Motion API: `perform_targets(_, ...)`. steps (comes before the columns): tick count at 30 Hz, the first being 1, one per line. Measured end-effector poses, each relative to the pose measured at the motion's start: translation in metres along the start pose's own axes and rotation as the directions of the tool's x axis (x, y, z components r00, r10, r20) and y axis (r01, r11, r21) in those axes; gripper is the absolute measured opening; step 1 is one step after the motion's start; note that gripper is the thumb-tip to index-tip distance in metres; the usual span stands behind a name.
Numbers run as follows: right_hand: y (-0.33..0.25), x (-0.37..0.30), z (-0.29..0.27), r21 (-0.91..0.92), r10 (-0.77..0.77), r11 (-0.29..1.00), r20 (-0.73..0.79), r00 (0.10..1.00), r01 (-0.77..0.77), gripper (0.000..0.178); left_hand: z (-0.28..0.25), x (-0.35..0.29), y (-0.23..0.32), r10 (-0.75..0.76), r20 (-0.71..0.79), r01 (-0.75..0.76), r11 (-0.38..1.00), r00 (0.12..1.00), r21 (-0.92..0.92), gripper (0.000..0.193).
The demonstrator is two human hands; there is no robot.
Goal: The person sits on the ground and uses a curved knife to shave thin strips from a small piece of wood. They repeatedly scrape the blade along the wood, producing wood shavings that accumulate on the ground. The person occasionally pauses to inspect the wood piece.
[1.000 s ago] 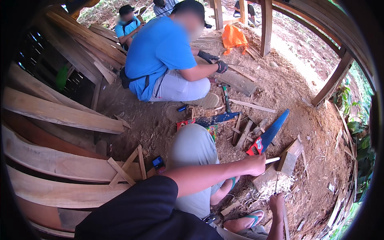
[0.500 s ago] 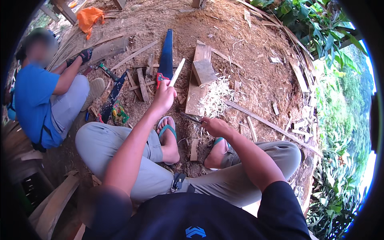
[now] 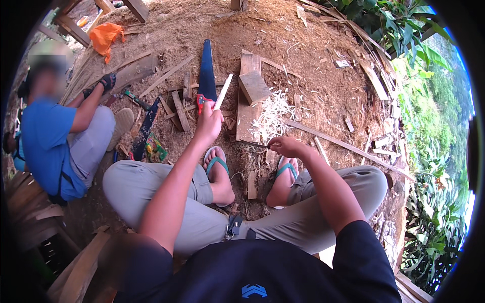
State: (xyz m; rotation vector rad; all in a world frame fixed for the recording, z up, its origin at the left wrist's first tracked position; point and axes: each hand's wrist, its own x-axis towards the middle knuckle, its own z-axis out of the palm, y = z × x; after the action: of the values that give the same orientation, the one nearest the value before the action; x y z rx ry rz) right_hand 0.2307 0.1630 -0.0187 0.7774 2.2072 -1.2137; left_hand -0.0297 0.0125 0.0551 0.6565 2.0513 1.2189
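Observation:
A pale whittled wooden stick (image 3: 223, 91), tapering at its upper end, points up and slightly right from the fist of my left hand (image 3: 208, 123). Behind that hand a saw (image 3: 206, 68) with a dark blue blade and red handle lies on the ground. My right hand (image 3: 286, 147) grips a knife (image 3: 254, 144), its thin dark blade reaching left near the close end of a flat board (image 3: 247, 121). The knife's handle is mostly hidden by my fingers. A wooden block (image 3: 254, 87) rests on the board, and curled wood shavings (image 3: 273, 115) are heaped beside it.
At the left a co-worker in a blue shirt (image 3: 50, 146) squats with gloved hands by a plank (image 3: 134, 73). A second saw (image 3: 145, 129) lies nearby. A long thin strip of wood (image 3: 348, 146) crosses the ground at right. An orange bag (image 3: 106, 40) lies far left.
My right hand has moved a little away from me and to the right, and the knife blade lies more level. My left hand still holds the stick up. The view has shifted slightly.

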Motion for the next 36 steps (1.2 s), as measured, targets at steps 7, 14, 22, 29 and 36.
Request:
perform_targets(7,0.018,0.002,-0.008,0.118,0.065,0.991,-0.016,0.998,-0.063,0.034,-0.001,-0.008,-0.012,-0.058,0.109,0.038,0.982,0.992,0.184,0.027)
perform_targets(14,0.001,0.002,-0.029,0.113,0.099,0.991,-0.235,0.967,-0.074,0.03,-0.001,-0.02,-0.01,-0.18,0.104,0.127,0.914,0.978,0.384,0.038)
perform_targets(22,-0.013,0.01,-0.008,-0.018,0.044,0.999,-0.216,0.976,-0.049,0.031,-0.001,-0.018,-0.007,-0.233,0.159,0.143,0.889,0.959,0.436,0.041)
perform_targets(29,-0.005,-0.007,-0.039,0.018,0.369,0.908,-0.511,0.776,-0.419,0.03,0.006,-0.014,-0.006,-0.24,0.138,0.157,0.883,0.961,0.442,0.039)
perform_targets(36,-0.089,-0.071,-0.06,-0.281,0.231,0.898,-0.349,0.908,-0.337,0.028,0.026,-0.04,-0.019,-0.293,0.243,0.095,0.796,0.925,0.598,0.036)
